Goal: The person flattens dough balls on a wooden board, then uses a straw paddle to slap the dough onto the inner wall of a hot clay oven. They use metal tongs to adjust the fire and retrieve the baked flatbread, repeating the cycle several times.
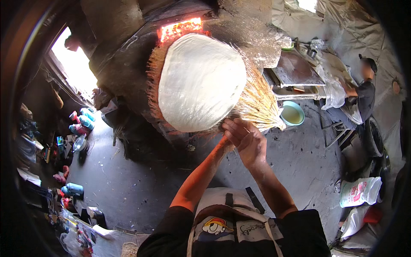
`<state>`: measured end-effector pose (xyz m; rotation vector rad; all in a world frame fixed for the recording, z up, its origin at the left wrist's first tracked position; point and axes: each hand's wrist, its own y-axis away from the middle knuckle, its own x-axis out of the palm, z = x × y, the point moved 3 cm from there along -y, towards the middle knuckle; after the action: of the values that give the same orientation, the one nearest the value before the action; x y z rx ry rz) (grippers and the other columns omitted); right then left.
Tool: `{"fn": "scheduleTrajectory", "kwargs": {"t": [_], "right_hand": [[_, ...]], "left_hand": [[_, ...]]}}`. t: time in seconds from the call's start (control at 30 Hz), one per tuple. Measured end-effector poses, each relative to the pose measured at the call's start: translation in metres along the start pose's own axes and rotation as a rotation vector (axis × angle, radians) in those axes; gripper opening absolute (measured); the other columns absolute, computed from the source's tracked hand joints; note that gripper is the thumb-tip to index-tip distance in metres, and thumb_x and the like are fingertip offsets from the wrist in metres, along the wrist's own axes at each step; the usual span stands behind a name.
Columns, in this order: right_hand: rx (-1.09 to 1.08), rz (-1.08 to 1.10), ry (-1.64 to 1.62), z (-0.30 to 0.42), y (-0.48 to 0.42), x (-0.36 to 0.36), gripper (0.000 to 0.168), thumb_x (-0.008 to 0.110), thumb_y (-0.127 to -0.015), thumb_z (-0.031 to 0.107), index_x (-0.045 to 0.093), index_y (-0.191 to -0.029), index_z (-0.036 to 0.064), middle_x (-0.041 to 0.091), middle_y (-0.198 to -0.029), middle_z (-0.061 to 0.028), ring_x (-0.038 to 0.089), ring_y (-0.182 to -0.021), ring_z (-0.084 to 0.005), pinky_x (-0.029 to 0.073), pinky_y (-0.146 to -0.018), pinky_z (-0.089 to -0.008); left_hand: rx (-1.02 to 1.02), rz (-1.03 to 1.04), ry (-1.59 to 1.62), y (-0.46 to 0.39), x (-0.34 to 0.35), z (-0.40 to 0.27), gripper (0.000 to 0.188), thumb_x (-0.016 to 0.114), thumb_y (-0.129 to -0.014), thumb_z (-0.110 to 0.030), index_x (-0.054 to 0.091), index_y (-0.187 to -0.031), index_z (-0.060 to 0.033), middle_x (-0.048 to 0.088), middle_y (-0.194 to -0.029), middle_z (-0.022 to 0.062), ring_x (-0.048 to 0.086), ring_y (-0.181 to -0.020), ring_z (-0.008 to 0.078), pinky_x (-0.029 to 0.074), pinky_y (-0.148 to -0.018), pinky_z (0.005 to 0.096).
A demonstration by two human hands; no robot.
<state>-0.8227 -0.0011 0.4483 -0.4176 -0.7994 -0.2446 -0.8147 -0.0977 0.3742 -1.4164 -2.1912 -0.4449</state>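
Observation:
A large round sheet of pale dough (pixel 201 83) lies on a fan-shaped straw mat (pixel 260 106), whose bristly edge shows on the left and whose stalks narrow to a bound tip on the right. The glowing opening of an oven (pixel 179 29) is just beyond the dough. My left hand (pixel 226 139) reaches to the near edge of the mat; its fingers are hidden behind the right hand and under the straw. My right hand (pixel 245 139) is raised beside it, palm showing and fingers extended near the dough's lower right edge, with nothing seen in it.
A teal basin (pixel 292 113) of cloudy liquid stands on the floor at right, by a low table (pixel 297 69). Another person (pixel 366 91) sits beyond it. A white sack (pixel 360 192) lies at lower right. Thermos flasks (pixel 86 121) and a metal bowl (pixel 80 143) stand left.

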Motion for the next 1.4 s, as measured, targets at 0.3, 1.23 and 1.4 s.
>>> {"fn": "scheduleTrajectory", "kwargs": {"t": [0.3,1.23,1.4], "right_hand": [[0.347,-0.253,-0.151,-0.002,0.012,0.002,0.038,0.052,-0.088,0.026,0.053,-0.114,-0.002,0.062,-0.110,-0.0195,0.062,-0.096,-0.0289,0.050,-0.086,-0.0375],[0.179,-0.423,0.836,0.021,0.032,-0.036,0.018,0.055,-0.084,0.013,0.060,-0.081,-0.004,0.059,-0.085,-0.0067,0.057,-0.073,-0.0134,0.049,-0.060,-0.0257],[-0.023,-0.345,0.204,0.030,0.015,-0.037,0.011,0.058,-0.079,0.013,0.058,-0.085,0.004,0.054,-0.077,0.0015,0.050,-0.068,-0.0101,0.043,-0.061,-0.0234]], "left_hand": [[-0.038,-0.029,0.106,0.004,0.002,0.035,0.049,0.061,-0.088,-0.013,0.039,-0.132,-0.0047,0.050,-0.124,0.0094,0.052,-0.110,0.0203,0.048,-0.091,0.0340],[-0.097,-0.013,0.323,0.000,0.019,0.095,0.044,0.058,-0.091,-0.021,0.040,-0.130,-0.0085,0.050,-0.119,0.0055,0.049,-0.108,0.0151,0.045,-0.091,0.0290],[-0.082,0.014,0.341,0.004,0.027,0.092,0.043,0.057,-0.092,-0.022,0.040,-0.129,-0.0092,0.050,-0.119,0.0048,0.049,-0.108,0.0141,0.044,-0.091,0.0281]]}}
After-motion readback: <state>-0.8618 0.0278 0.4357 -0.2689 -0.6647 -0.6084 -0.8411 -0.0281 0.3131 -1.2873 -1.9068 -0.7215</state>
